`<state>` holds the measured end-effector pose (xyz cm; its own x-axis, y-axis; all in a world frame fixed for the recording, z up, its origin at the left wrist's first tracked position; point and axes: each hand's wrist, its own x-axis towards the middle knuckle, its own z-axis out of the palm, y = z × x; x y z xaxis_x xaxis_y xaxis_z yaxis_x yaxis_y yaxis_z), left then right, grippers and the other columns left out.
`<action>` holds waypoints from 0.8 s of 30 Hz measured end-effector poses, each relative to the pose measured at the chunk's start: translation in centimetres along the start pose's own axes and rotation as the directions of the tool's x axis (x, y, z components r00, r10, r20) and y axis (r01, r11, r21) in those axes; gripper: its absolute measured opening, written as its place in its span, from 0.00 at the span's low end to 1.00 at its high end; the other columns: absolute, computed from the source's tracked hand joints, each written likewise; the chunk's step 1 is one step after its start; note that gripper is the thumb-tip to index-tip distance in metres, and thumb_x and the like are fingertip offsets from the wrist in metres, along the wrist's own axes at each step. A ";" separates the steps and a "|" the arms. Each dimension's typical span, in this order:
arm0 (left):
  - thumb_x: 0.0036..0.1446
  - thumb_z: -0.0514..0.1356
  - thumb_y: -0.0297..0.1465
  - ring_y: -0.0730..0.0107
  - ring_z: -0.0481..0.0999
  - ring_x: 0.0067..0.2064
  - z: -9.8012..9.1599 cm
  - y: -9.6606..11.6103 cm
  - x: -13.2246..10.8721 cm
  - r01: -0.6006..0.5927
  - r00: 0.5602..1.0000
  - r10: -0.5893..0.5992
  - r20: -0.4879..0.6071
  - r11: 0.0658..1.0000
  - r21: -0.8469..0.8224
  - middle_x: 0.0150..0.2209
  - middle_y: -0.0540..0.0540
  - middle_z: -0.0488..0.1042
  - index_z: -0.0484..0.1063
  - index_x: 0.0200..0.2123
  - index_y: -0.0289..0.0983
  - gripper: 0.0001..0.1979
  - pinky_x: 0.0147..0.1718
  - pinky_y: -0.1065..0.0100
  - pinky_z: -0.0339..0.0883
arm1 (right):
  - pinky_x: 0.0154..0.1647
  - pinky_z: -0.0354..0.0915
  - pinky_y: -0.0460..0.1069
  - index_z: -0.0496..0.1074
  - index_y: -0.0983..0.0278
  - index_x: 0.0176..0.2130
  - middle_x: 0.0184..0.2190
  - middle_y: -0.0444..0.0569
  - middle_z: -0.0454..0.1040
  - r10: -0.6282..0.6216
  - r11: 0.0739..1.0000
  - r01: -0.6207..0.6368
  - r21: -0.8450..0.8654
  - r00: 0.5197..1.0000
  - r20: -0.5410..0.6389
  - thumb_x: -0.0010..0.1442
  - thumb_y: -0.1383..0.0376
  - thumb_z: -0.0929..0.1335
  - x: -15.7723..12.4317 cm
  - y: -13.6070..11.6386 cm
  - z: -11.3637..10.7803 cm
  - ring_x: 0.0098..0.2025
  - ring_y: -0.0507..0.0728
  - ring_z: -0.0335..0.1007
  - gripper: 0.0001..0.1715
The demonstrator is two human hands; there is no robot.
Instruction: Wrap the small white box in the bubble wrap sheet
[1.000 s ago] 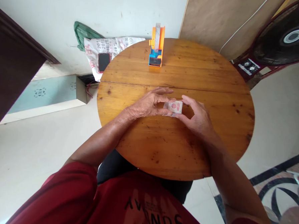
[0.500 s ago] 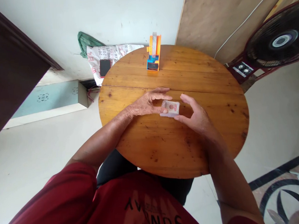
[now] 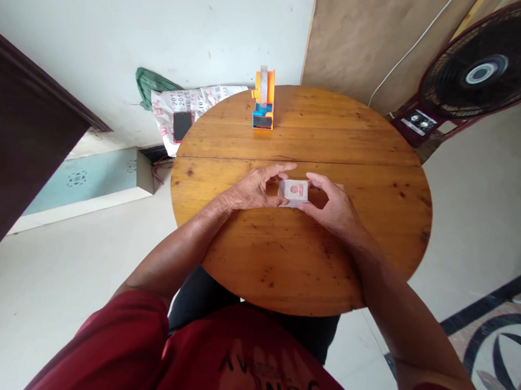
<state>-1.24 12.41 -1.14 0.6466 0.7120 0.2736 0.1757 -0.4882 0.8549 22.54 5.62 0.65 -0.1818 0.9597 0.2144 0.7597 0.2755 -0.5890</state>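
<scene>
A small white box with red print on its top is between my hands over the wooden table. My left hand has its thumb on the box's near left corner and other fingers at the far left side, while its index finger stretches out above. On the right edge, my right hand pinches the box with thumb in front and fingers behind. Whether the box rests on the table I cannot tell.
Across the round wooden table stands an orange and blue tape dispenser. A phone lies on a printed white sack at the back left, beside a green bag. A large fan stands at the right.
My right hand has closed in from the right onto the box. My left thumb has slid off the box's top toward its left corner. The view has shifted slightly.
</scene>
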 end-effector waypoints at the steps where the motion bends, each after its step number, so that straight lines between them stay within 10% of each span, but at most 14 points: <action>1: 0.49 0.73 0.36 0.64 0.78 0.50 0.0 0.0 0.0 -0.009 1.000 0.009 0.006 1.000 0.008 0.50 0.42 0.77 0.66 0.65 0.41 0.40 0.55 0.58 0.70 | 0.59 0.66 0.69 0.69 0.58 0.60 0.54 0.55 0.79 0.003 1.000 -0.003 0.002 1.000 0.017 0.54 0.57 0.72 0.0 0.0 -0.1 0.56 0.70 0.75 0.35; 24: 0.50 0.73 0.40 0.57 0.75 0.56 -0.5 0.3 0.5 -0.063 0.996 0.064 0.054 0.998 -0.011 0.52 0.41 0.76 0.81 0.47 0.43 0.21 0.59 0.53 0.66 | 0.59 0.66 0.70 0.67 0.56 0.64 0.57 0.56 0.76 0.021 1.000 -0.021 -0.014 0.998 0.062 0.55 0.55 0.73 0.0 -0.2 0.2 0.59 0.71 0.73 0.39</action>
<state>-1.24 12.89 -0.50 0.6960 0.6508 0.3034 0.1259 -0.5266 0.8408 22.30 5.63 0.62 -0.2036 0.9670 0.1533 0.7721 0.2548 -0.5822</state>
